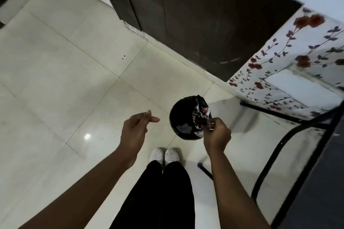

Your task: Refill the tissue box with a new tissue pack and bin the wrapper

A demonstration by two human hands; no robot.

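Note:
A round black bin (179,115) lined with a black bag stands on the floor in front of my feet. My right hand (216,133) is pinched on a crumpled clear wrapper (202,114) with red and white print, held directly over the bin's right side. My left hand (135,128) hangs to the left of the bin, holding nothing, fingers loosely curled and apart. Some scraps lie inside the bin. No tissue box is in view.
White glossy floor tiles (65,80) spread to the left. A dark wooden door (195,15) stands behind the bin. A table with a floral cloth (279,61) and black metal legs (275,154) is at the right. My slippered feet (164,155) are below the bin.

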